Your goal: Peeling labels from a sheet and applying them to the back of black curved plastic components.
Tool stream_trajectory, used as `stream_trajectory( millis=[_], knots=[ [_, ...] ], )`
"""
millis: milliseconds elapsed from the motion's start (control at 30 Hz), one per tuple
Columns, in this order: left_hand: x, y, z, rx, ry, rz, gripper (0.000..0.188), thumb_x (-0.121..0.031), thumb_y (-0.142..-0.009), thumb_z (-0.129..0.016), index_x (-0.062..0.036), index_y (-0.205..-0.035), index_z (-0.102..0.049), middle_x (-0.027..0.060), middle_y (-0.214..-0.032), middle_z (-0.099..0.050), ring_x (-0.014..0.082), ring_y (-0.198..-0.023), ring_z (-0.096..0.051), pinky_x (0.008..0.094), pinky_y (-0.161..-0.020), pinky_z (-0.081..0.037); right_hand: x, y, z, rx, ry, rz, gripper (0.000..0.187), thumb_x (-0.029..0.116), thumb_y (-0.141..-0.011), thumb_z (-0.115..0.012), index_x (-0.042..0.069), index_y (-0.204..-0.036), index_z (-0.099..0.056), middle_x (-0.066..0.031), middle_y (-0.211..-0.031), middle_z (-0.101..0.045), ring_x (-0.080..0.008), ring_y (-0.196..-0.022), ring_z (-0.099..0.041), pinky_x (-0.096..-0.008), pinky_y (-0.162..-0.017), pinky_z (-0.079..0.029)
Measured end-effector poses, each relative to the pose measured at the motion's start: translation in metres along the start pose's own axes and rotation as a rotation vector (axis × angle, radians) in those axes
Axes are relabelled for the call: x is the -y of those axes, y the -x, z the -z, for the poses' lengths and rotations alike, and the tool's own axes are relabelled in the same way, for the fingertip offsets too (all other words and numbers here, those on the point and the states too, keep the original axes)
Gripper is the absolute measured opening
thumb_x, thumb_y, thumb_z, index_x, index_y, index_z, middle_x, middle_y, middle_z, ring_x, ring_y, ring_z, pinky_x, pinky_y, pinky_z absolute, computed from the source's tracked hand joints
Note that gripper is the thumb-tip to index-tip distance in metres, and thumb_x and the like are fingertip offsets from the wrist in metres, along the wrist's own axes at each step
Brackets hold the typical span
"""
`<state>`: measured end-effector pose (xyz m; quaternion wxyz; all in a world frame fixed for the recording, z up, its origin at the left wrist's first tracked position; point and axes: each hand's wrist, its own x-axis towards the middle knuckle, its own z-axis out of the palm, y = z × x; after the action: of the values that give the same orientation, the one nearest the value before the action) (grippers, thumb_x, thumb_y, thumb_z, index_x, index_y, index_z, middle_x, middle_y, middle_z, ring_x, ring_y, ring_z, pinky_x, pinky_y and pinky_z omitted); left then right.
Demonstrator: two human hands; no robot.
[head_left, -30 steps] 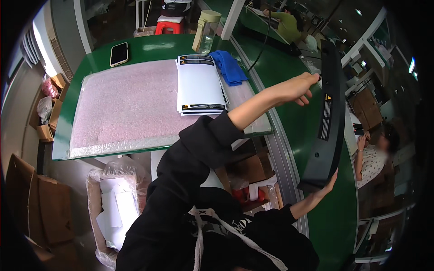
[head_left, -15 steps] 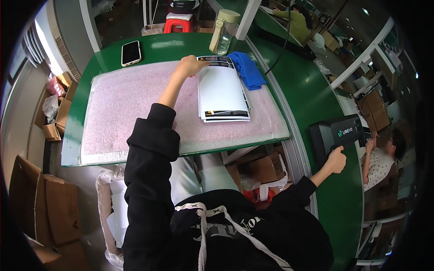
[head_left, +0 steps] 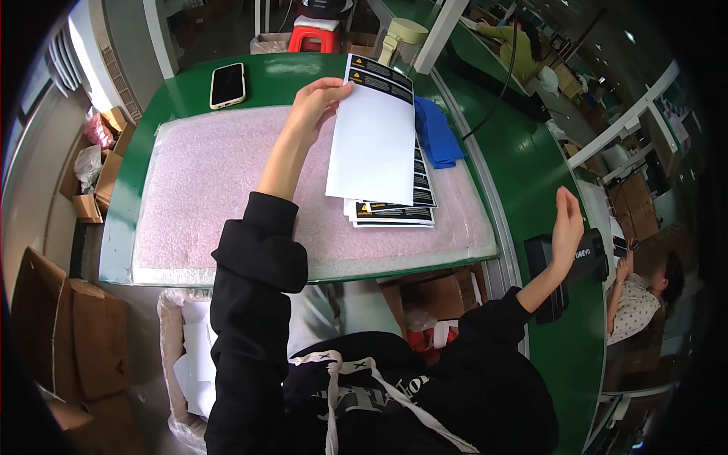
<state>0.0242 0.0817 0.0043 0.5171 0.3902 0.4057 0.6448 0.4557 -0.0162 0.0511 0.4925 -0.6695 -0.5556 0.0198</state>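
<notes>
My left hand [head_left: 315,108] pinches the upper left edge of a white sheet [head_left: 371,144] with a black printed band and small orange warning triangles along its top. That sheet is raised and tilted over a pile of similar sheets [head_left: 396,214], whose lower and right edges stick out from under it. Over the right side of the bench, my right hand [head_left: 567,231] is lifted with its fingers stretched out, holding nothing. Just beyond and below it lies a black plastic part [head_left: 588,258], partly hidden by the hand and forearm.
The piled sheets lie on a pink bubble-wrap pad [head_left: 227,189] on the green table [head_left: 121,220]. A phone [head_left: 228,85], a blue cloth [head_left: 438,135] and a drinking bottle [head_left: 406,42] are at the far side. Cardboard boxes [head_left: 98,334] stand left. Another person [head_left: 638,303] sits at right.
My left hand has lifted the top sheet off the pile and toward me. My right hand has let go of the black plastic part and risen from it, fingers straightened.
</notes>
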Motion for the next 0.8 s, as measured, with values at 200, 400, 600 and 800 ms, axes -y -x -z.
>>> stream_trajectory(
  millis=[200,400,600,800],
  knots=[
    [-0.024,0.022,-0.015,0.166,0.225,-0.125,0.028,-0.016,-0.086,-0.067,-0.0065,-0.112,-0.057,-0.0025,-0.085,-0.062,0.0054,-0.072,-0.058,0.0184,-0.066,-0.044,0.178,-0.019,-0.13,0.675,-0.299,0.613,0.048,0.038,-0.089,-0.06,0.003,-0.121,-0.057,-0.0195,-0.103,-0.064,-0.0275,-0.094,-0.063,-0.0347,-0.082,-0.048],
    [-0.024,0.019,-0.002,0.112,0.126,-0.298,0.024,-0.01,-0.084,-0.067,-0.0044,-0.106,-0.058,0.0054,-0.091,-0.064,0.0168,-0.073,-0.067,0.023,-0.062,-0.05,0.241,0.007,-0.22,0.661,-0.357,0.715,0.052,0.043,-0.087,-0.057,0.0,-0.116,-0.057,-0.0232,-0.097,-0.065,-0.0358,-0.091,-0.064,-0.0415,-0.079,-0.049],
    [-0.022,0.013,0.015,0.259,0.375,-0.339,0.021,-0.003,-0.083,-0.051,0.0039,-0.103,-0.055,0.0134,-0.101,-0.063,0.021,-0.092,-0.064,0.0368,-0.087,-0.053,0.232,0.012,-0.233,0.576,-0.244,0.873,0.034,0.036,-0.087,-0.059,0.004,-0.094,-0.067,-0.0168,-0.078,-0.067,-0.0341,-0.076,-0.066,-0.0429,-0.069,-0.052],
    [-0.016,0.007,0.02,0.101,0.077,-0.303,0.017,-0.011,-0.089,-0.065,0.0032,-0.096,-0.064,0.0107,-0.089,-0.068,0.0159,-0.083,-0.066,0.0272,-0.077,-0.056,0.22,0.001,-0.241,0.704,-0.052,0.846,0.033,0.033,-0.084,-0.059,0.004,-0.098,-0.068,-0.0199,-0.078,-0.065,-0.035,-0.079,-0.065,-0.0432,-0.073,-0.051]
  ],
)
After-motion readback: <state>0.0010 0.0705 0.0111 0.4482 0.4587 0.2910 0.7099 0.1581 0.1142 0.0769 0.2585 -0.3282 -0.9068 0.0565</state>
